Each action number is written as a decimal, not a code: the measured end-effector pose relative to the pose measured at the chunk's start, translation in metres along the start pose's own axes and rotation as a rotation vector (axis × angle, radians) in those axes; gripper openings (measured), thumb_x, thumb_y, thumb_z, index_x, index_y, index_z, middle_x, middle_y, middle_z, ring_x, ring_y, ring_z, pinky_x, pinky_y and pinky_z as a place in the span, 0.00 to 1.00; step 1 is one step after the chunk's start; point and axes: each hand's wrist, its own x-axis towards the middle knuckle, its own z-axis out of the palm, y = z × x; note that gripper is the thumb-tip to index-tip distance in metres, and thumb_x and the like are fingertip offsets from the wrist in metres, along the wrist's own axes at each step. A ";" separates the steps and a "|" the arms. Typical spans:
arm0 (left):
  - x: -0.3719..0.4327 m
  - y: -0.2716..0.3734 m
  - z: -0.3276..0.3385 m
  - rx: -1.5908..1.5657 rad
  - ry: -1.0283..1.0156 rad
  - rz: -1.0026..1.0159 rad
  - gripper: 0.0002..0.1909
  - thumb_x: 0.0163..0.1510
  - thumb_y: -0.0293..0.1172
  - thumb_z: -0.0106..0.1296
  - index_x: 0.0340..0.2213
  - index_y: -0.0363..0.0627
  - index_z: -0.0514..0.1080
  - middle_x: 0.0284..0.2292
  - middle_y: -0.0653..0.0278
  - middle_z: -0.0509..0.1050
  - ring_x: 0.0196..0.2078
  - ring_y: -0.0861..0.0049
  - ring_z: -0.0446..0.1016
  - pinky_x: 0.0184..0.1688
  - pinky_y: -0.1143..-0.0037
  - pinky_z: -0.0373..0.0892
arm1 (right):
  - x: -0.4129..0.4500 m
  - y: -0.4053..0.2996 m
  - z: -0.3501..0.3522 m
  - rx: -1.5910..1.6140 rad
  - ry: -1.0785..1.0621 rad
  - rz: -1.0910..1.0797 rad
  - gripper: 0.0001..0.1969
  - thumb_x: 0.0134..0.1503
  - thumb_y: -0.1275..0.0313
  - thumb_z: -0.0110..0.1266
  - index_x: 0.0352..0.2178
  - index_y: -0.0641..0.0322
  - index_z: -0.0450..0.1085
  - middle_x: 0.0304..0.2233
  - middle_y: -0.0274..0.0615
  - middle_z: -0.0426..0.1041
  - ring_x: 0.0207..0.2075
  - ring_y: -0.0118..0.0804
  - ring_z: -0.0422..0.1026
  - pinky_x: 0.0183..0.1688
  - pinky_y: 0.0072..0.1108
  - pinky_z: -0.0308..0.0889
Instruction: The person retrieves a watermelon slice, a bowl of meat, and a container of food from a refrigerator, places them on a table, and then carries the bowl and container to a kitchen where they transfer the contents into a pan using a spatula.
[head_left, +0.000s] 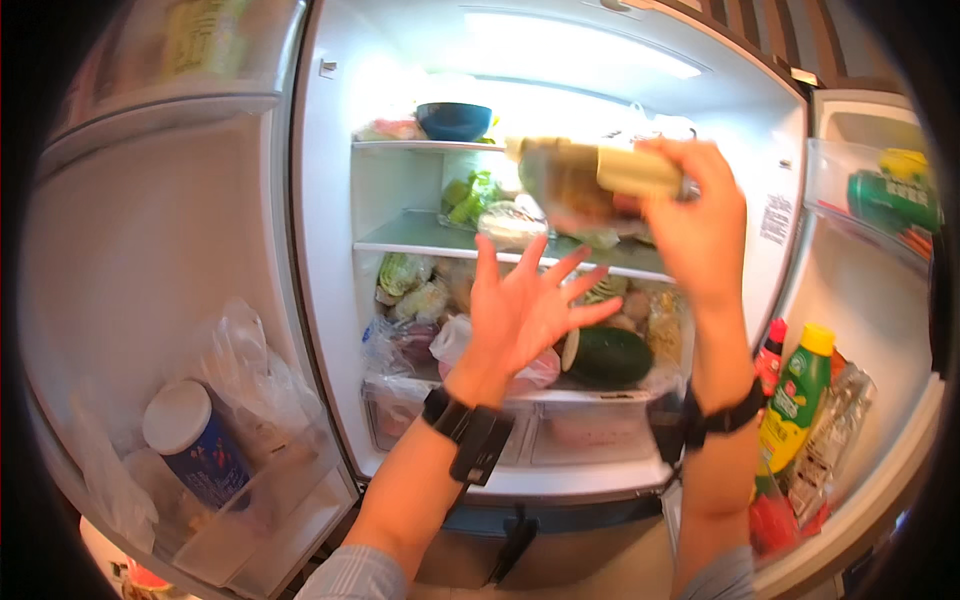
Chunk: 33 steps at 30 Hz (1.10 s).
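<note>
An open refrigerator stands before me. My right hand grips a blurred glass jar or bottle by its pale yellow end, tipped on its side near the upper shelf. Below and left of it, my left hand is spread wide and holds nothing. Behind that hand, a plastic-wrapped round item and leafy greens rest on the middle shelf. A dark green gourd or melon with a cut end lies on the level beneath.
A dark bowl sits on the upper shelf. The left door holds a blue canister and plastic bags. In the right door stand a green-and-yellow bottle and a red-capped bottle. Drawers lie below the shelves.
</note>
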 end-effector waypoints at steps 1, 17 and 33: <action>0.001 -0.003 0.007 0.000 -0.037 -0.003 0.43 0.47 0.67 0.29 0.54 0.47 0.45 0.54 0.49 0.48 0.54 0.52 0.51 0.51 0.47 0.51 | -0.024 -0.024 -0.012 0.012 -0.029 0.004 0.16 0.32 0.83 0.48 0.29 0.65 0.69 0.29 0.46 0.66 0.34 0.44 0.67 0.38 0.25 0.63; -0.462 -0.124 -0.034 -0.401 0.631 0.059 0.25 0.54 0.46 0.36 0.47 0.40 0.59 0.45 0.57 0.65 0.46 0.68 0.66 0.48 0.68 0.63 | -0.390 -0.284 -0.142 0.487 -0.577 0.238 0.18 0.47 0.60 0.52 0.36 0.60 0.64 0.39 0.47 0.61 0.40 0.46 0.62 0.42 0.32 0.62; -0.786 -0.252 0.316 0.061 1.206 0.568 0.29 0.53 0.51 0.37 0.46 0.39 0.61 0.42 0.57 0.69 0.41 0.70 0.70 0.45 0.71 0.66 | -0.435 -0.556 -0.221 1.801 -1.486 1.415 0.29 0.54 0.68 0.42 0.53 0.63 0.40 0.50 0.44 0.53 0.51 0.34 0.54 0.53 0.25 0.50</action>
